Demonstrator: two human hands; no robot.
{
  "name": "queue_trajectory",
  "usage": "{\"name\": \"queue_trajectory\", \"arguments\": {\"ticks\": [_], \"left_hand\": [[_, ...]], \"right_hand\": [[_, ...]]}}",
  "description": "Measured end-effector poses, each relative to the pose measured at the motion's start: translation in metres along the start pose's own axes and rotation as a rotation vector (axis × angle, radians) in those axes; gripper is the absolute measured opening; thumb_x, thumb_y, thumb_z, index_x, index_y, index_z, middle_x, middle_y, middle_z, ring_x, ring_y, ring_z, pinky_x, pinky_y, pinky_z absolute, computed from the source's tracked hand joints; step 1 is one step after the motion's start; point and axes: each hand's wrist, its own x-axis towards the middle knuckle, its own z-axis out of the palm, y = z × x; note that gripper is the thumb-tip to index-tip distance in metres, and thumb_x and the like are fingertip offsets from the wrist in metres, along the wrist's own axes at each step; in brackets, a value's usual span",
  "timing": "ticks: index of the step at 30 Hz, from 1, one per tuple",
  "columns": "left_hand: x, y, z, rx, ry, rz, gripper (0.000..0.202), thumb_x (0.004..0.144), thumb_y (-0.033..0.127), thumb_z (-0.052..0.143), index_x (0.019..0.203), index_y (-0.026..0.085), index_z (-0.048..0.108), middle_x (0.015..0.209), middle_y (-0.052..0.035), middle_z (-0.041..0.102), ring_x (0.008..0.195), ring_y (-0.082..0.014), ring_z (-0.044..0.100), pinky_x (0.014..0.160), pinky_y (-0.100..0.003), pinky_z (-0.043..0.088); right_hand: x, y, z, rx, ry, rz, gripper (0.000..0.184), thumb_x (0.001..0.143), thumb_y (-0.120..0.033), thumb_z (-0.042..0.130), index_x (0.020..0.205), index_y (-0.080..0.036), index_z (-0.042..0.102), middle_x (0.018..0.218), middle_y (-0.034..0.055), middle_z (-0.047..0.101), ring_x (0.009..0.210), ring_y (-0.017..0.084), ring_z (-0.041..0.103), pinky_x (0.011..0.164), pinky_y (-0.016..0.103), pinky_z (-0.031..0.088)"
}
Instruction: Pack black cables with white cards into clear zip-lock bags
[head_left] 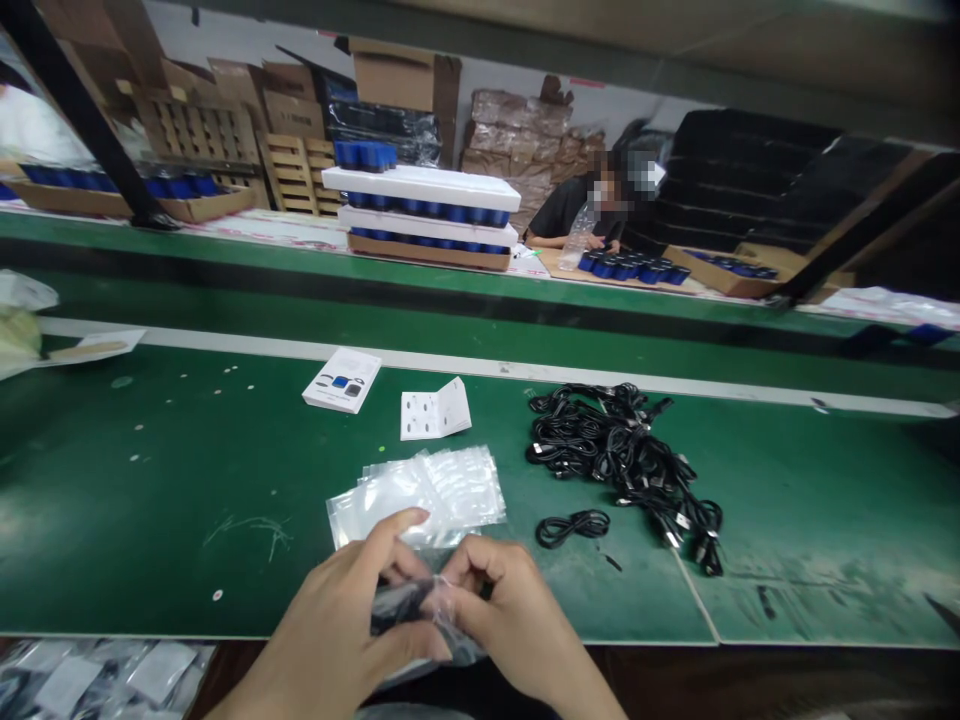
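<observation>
Near the front edge of the green bench, a clear plastic bag (469, 648) with something dark inside is held between both hands. My left hand (360, 600) curls round the bag's left side, thumb below and fingers above. At its upper right edge, my right hand (506, 600) pinches the film between thumb and fingers. Just beyond lie several flat clear bags (457, 485), fanned over one another. To the right rests one coiled black cable (572, 527), apart from a heap of bundled black cables (600, 440). What exactly the held bag contains is partly hidden by my fingers.
A stack of white booklets (343, 381) and an unfolded leaflet (435, 412) lie behind the bags. Filled bags (105, 680) sit at the lower left. Across the raised shelf stand trays of blue items (431, 230); a person (574, 210) works behind it.
</observation>
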Motion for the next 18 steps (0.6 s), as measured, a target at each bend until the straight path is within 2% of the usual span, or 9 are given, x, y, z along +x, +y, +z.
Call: {"name": "queue_trajectory", "arguments": {"ticks": [1,3,6,8,10,12,14,16,18], "left_hand": [[0.002,0.001,-0.005,-0.023,-0.067,-0.024,0.049,0.071,0.044,0.069,0.116,0.028,0.056,0.09,0.0008,0.073,0.077,-0.0201,0.068,0.066,-0.026,0.052],[0.005,0.003,-0.01,-0.068,-0.141,-0.034,0.026,0.078,0.04,0.061,0.102,0.028,0.064,0.085,0.0024,0.072,0.076,-0.0179,0.068,0.067,-0.023,0.051],[0.006,0.004,-0.006,-0.156,-0.115,-0.083,0.019,0.083,0.037,0.054,0.085,0.024,0.067,0.078,0.0011,0.069,0.069,-0.0158,0.065,0.063,-0.021,0.05],[0.005,0.003,0.0,-0.242,-0.048,-0.119,0.02,0.082,0.038,0.055,0.079,0.022,0.066,0.072,0.0016,0.066,0.063,-0.0142,0.063,0.058,-0.019,0.048],[0.005,0.003,0.005,-0.32,0.047,-0.157,0.018,0.08,0.037,0.058,0.073,0.021,0.062,0.066,0.0035,0.06,0.058,-0.012,0.061,0.054,-0.017,0.047],[0.004,0.004,0.007,-0.373,0.11,-0.2,0.02,0.078,0.037,0.061,0.067,0.02,0.057,0.06,0.0058,0.054,0.053,-0.0097,0.056,0.05,-0.015,0.044],[0.003,0.005,0.008,-0.433,0.114,-0.226,0.023,0.076,0.037,0.063,0.065,0.02,0.054,0.058,0.007,0.051,0.049,-0.0081,0.052,0.047,-0.014,0.041],[0.002,0.005,0.009,-0.495,0.076,-0.25,0.024,0.075,0.04,0.064,0.066,0.02,0.056,0.058,0.0069,0.051,0.047,-0.0075,0.05,0.045,-0.014,0.039],[0.0,0.003,0.009,-0.525,0.043,-0.301,0.025,0.076,0.044,0.062,0.071,0.02,0.061,0.059,0.0061,0.053,0.046,-0.0074,0.049,0.043,-0.015,0.037]], "right_hand": [[-0.001,-0.002,-0.002,0.005,-0.03,-0.03,0.011,0.075,-0.019,0.063,0.064,-0.016,0.061,0.056,-0.0046,0.054,0.052,0.009,0.044,0.05,0.02,0.033],[-0.002,-0.005,-0.006,0.091,-0.053,-0.051,0.013,0.082,-0.021,0.056,0.074,-0.016,0.065,0.061,-0.0033,0.057,0.056,0.009,0.048,0.055,0.02,0.038],[-0.007,-0.005,-0.01,0.257,-0.044,0.007,0.013,0.082,-0.027,0.059,0.089,-0.017,0.063,0.07,-0.0014,0.061,0.062,0.011,0.053,0.059,0.022,0.044],[-0.013,-0.004,-0.01,0.24,-0.047,0.013,0.022,0.075,-0.025,0.068,0.095,-0.018,0.062,0.076,0.0,0.062,0.067,0.013,0.056,0.063,0.024,0.046],[-0.019,-0.002,-0.008,0.125,-0.037,-0.029,0.024,0.071,-0.021,0.071,0.094,-0.019,0.063,0.078,0.0007,0.063,0.069,0.014,0.057,0.065,0.025,0.047],[-0.023,-0.001,-0.003,0.023,0.04,-0.081,0.014,0.075,-0.02,0.065,0.089,-0.019,0.064,0.074,0.0004,0.063,0.067,0.014,0.058,0.064,0.024,0.046],[-0.024,0.001,0.001,-0.023,0.155,-0.119,0.007,0.081,-0.022,0.059,0.083,-0.019,0.064,0.072,0.0002,0.064,0.065,0.014,0.059,0.062,0.022,0.045],[-0.022,0.003,0.003,-0.054,0.236,-0.131,0.014,0.085,-0.025,0.054,0.076,-0.019,0.062,0.068,-0.0006,0.063,0.062,0.013,0.058,0.059,0.021,0.043],[-0.019,0.006,0.001,-0.118,0.261,-0.138,0.017,0.086,-0.026,0.053,0.071,-0.019,0.059,0.065,-0.0016,0.06,0.06,0.012,0.056,0.057,0.02,0.041]]}}
